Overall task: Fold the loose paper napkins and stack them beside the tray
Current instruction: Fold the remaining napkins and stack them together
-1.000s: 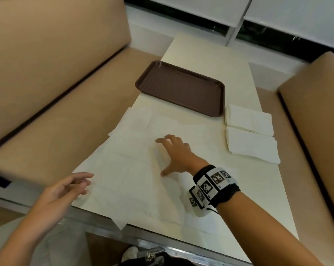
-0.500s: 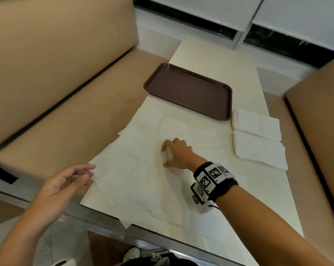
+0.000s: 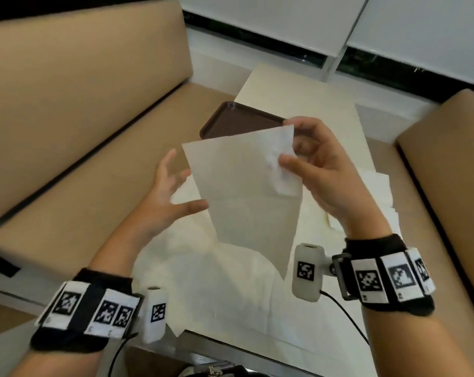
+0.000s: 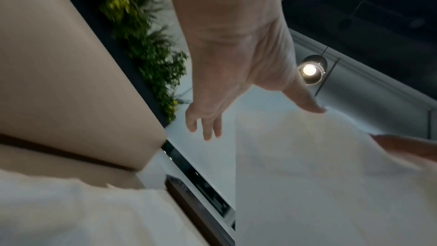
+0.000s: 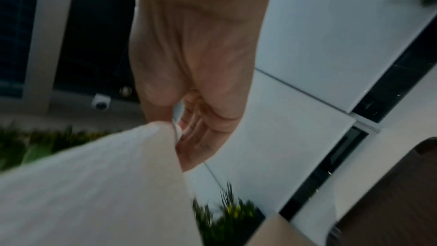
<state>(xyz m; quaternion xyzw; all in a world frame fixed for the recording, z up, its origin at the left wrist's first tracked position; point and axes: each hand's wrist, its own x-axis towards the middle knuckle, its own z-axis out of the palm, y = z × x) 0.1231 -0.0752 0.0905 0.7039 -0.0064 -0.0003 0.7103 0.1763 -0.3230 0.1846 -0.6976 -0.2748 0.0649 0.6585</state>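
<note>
A napkin (image 3: 246, 194) is hanging in the air above the table (image 3: 336, 118), tilted so one corner is pointing down toward the near edge. It is unfolded and flat, with a small crumple at its upper right corner. The right hand (image 3: 320, 170) is pinching that corner between thumb and curled fingers; in the right wrist view the fingers (image 5: 201, 137) are closing on the sheet's edge (image 5: 99, 184). The left hand (image 3: 165, 197) is hovering just beside the napkin's left edge, fingers spread and relaxed, grasping nothing. Its thumb is lying close to the paper, and whether it is touching cannot be told. The left wrist view is showing the same spread fingers (image 4: 208, 124) with the sheet (image 4: 319, 175) to their right.

Below the raised sheet, more loose napkins (image 3: 225, 289) are lying spread and overlapping across the near part of the table. A brown tray (image 3: 238, 118) is sitting farther back on the table, its near side hidden behind the held napkin. Folded napkins (image 3: 380, 194) are lying on the table to the right of the tray, partly hidden behind the right hand. Tan benches (image 3: 80, 110) are flanking the table on both sides. Both wrists are wearing black bands with square markers (image 3: 369, 280).
</note>
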